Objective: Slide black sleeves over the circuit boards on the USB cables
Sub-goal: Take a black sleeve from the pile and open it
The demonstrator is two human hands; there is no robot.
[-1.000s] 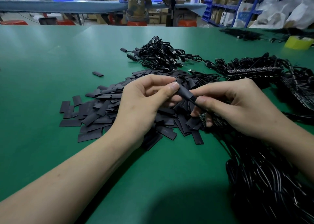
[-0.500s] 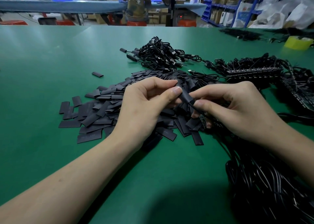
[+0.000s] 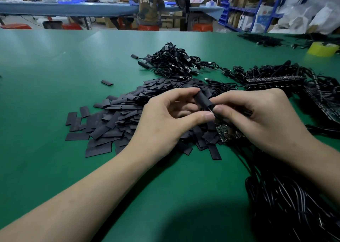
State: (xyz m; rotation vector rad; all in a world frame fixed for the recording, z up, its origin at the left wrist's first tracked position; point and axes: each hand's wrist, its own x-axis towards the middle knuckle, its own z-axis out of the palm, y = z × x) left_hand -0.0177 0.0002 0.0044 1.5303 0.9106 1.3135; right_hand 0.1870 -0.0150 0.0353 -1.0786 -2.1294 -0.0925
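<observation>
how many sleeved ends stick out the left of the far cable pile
3 black tube-sleeved cable ends: farthest left, just right of it, nearer one below, all jutting from the tangled black cable pile. More may be hidden inside.

Even overhead light, soft glare on table (image 3: 55, 61), dark shadow at bottom edge; wide-angle bending, background slightly soft.

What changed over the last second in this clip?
The left hand shifted its grip: its thumb slid down the black sleeve toward the right hand, baring more of the sleeve. Both hands kept their hold. The loose sleeve pile and cable bundles stayed put.
</observation>
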